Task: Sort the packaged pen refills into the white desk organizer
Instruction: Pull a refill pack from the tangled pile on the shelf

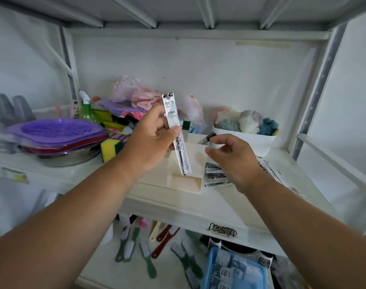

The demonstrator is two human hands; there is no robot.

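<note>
White shelving fills the view. On the lower shelf lie brushes [128, 245] and a blue tray [234, 270]. Above the middle shelf [178, 207], the left hand [150, 138] pinches one refill pack [176, 132] upright, its lower tip over the organizer [186, 176]. The right hand [232, 157] hovers just beside, fingers loosely curled, holding nothing. More refill packs [216, 176] lie right of the organizer. Behind stand a white bin [244, 140], sponges [113, 140] and purple trays [57, 130].
</note>
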